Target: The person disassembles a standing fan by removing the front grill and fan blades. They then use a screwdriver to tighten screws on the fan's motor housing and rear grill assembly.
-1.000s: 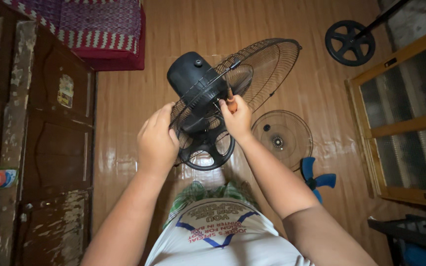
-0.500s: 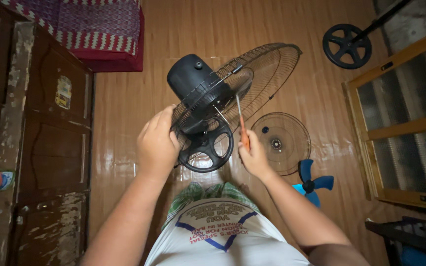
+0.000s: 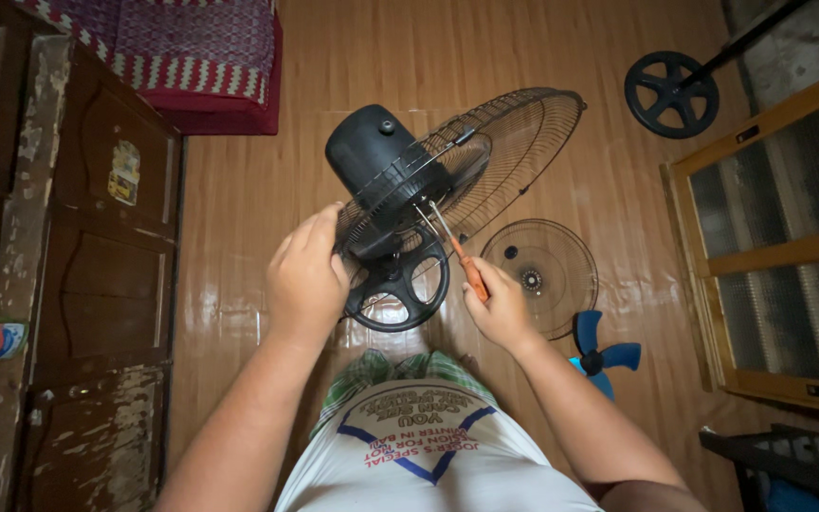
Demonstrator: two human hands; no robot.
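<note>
a black fan head (image 3: pixel 400 204) is held above a glossy wooden floor (image 3: pixel 239 228), seen from overhead. its motor housing (image 3: pixel 369 142) points toward the upper left, while the rear wire guard (image 3: pixel 504 142) opens toward the upper right, so the fan's long axis is laid on a diagonal across the middle of the view. a round black base (image 3: pixel 397 284) with spoke-like cutouts is seen just below the motor, close to the person's lap.

the left hand (image 3: pixel 307 275) is curled against the left edge of the guard and base, its fingers wrapped around the frame. an orange-handled screwdriver (image 3: pixel 457 251) is gripped in the right hand (image 3: pixel 502 308), fingers closed on the handle; the shaft is angled up and to the left, its tip set against the centre of the guard beside the motor.

a detached front grille (image 3: pixel 542 275) is laid flat on the floor to the right, and a blue fan blade (image 3: pixel 604 356) lies just beyond it. a black stand base (image 3: pixel 670 93) rests at the upper right, near a wooden-framed cabinet (image 3: pixel 779 246). a dark wooden door (image 3: pixel 97 284) is seen at left, a patterned red mat (image 3: pixel 201 57) at top.
</note>
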